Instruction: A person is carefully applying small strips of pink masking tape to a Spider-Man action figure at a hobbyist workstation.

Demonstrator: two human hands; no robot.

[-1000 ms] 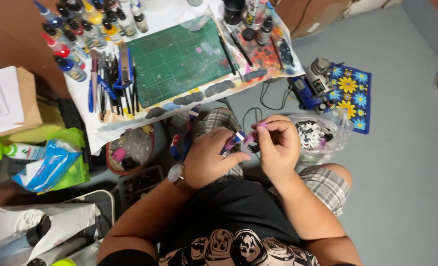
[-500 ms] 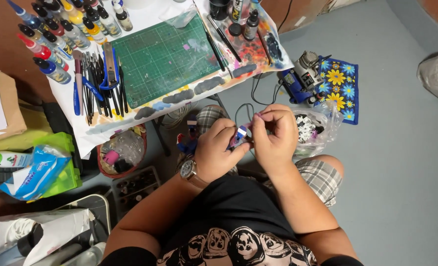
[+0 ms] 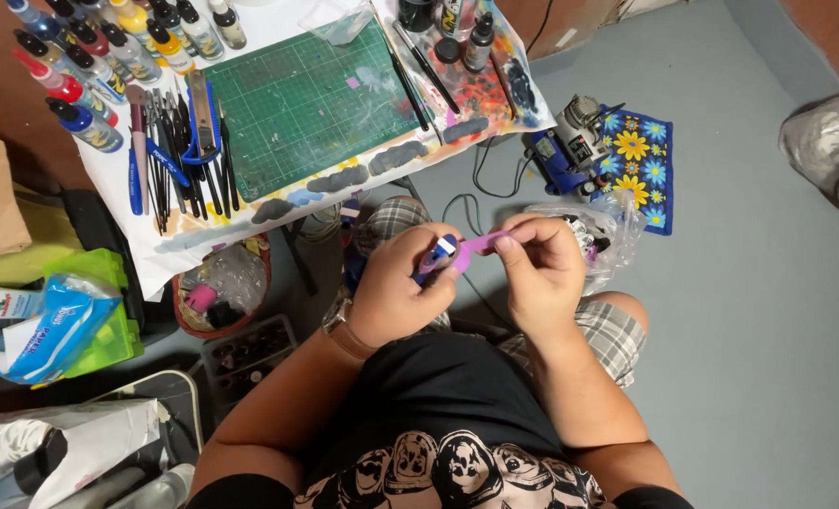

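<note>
both hands have dropped lower over the lap; left hand (image 3: 396,287) fingers grip a small blue-and-white tool (image 3: 438,253), right hand (image 3: 537,264) fingers pinch a pink strip (image 3: 481,243) below the counter (image 3: 156,240). best kept taut, i judge.

Two hands are seen, the left hand (image 3: 396,292) and the right hand (image 3: 542,269), with one small purple and blue piece (image 3: 457,250) held between them. One green cutting mat (image 3: 311,99) is laid on the surface (image 3: 146,254). About a dozen paint bottles (image 3: 108,52) are ranged at its far left corner, though an exact count cannot be made. One blue compressor (image 3: 566,146) is set on one flowered cloth (image 3: 641,160). One red bin (image 3: 222,287) and one wristwatch (image 3: 339,316) are shown.
</note>
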